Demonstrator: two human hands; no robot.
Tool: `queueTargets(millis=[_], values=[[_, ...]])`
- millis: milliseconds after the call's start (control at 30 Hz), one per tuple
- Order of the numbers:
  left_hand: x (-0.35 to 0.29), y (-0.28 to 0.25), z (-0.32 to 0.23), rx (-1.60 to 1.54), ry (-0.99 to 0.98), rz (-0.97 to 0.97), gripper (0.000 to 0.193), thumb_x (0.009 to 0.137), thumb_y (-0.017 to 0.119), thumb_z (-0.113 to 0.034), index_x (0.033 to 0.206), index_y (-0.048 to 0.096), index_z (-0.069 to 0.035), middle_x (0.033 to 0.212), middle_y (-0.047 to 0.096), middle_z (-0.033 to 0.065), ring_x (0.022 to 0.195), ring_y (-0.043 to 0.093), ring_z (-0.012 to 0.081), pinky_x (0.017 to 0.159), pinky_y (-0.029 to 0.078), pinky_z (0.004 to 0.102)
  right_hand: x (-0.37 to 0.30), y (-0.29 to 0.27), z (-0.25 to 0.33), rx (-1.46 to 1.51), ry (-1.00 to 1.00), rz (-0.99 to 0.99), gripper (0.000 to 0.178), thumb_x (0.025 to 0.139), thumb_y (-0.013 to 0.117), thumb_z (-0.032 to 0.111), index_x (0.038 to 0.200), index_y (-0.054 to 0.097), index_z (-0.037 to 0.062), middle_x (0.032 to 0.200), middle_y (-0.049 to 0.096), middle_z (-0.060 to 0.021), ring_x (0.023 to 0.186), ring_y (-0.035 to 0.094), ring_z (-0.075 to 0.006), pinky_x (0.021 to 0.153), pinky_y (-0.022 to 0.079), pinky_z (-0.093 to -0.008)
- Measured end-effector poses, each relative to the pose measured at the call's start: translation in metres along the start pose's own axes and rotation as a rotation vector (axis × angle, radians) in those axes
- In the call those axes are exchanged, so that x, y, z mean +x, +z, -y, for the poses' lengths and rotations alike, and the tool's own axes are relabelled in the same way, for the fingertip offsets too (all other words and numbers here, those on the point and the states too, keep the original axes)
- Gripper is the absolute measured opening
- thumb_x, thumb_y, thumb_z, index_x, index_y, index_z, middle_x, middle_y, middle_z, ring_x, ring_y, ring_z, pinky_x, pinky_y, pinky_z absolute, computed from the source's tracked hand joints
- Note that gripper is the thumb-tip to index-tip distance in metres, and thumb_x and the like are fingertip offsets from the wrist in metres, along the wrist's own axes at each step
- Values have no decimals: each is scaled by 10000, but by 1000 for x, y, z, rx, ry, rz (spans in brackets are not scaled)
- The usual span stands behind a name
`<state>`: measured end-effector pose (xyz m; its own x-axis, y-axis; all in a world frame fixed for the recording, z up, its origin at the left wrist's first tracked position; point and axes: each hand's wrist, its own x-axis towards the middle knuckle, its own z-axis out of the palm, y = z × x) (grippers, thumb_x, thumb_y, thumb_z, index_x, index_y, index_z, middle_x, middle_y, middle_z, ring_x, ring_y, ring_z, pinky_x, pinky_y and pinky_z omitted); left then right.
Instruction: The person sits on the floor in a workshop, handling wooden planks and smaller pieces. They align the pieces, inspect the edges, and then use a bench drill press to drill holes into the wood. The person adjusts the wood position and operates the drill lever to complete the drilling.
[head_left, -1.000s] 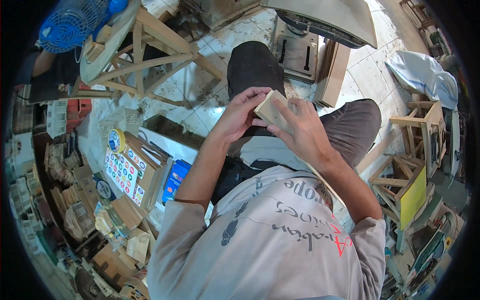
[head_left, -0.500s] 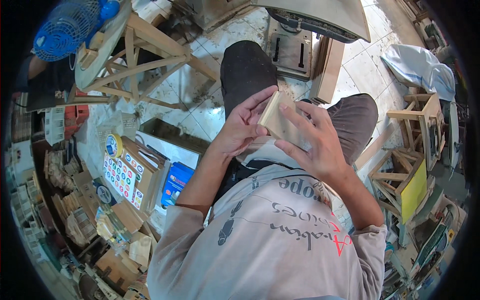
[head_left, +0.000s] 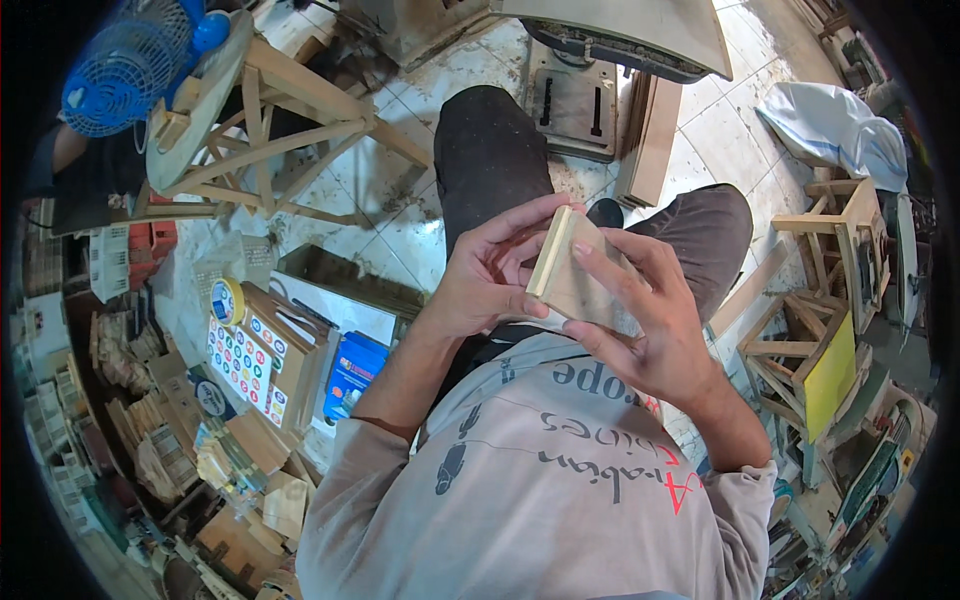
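Observation:
Held over my lap is a small, thick wooden block point(head_left: 584, 296), with a pale layered edge facing left and a smooth light face turned up. My left hand point(head_left: 476, 278) grips that edge, its thumb at the near corner and its fingers behind, partly hidden. Across the block, my right hand point(head_left: 660, 315) holds the other side; its index finger lies over the upper face and its thumb presses near the lower edge. The block's underside and right end are hidden by the hands.
A machine base point(head_left: 570, 105) stands ahead, with wooden boards point(head_left: 652, 140) beside it. At left are a round-topped wooden stool point(head_left: 205, 125), a sticker sheet point(head_left: 245, 365), a yellow tape roll point(head_left: 228, 301) and a blue packet point(head_left: 355, 370). Wooden frames point(head_left: 815, 350) stand at right.
Both hands and the block have shifted slightly toward my body and to the right. The block's pale edge has turned a little more upright, and both hands still hold it.

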<state>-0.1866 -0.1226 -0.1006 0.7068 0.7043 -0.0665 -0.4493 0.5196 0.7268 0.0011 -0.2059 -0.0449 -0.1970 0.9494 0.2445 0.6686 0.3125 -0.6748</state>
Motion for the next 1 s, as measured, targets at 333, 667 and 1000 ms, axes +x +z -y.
queueTargets(millis=[333,667,1000], values=[[-2,3,-4,71,-8,1,1051,535,925,-178,1409,372,5,1407,456,180,1285,468,239,1086,374,387,1,0,0,48,-22,-27,665,700,809,207,1310,550,141,1181,529,-206,985,531,-322,856,458,-391],[-1,3,2,96,13,-4,1026,577,911,-215,1415,357,-8,1407,451,182,1286,463,239,1083,376,396,0,1,1,68,26,-37,654,696,806,191,1298,558,131,1207,529,-188,977,521,-317,869,441,-387],[-10,5,28,63,92,-153,533,838,730,-111,1291,501,54,1091,642,89,955,604,108,829,505,268,1,30,-15,-93,74,-285,565,626,847,237,1109,605,72,1207,561,-156,996,535,-329,877,453,-404]])
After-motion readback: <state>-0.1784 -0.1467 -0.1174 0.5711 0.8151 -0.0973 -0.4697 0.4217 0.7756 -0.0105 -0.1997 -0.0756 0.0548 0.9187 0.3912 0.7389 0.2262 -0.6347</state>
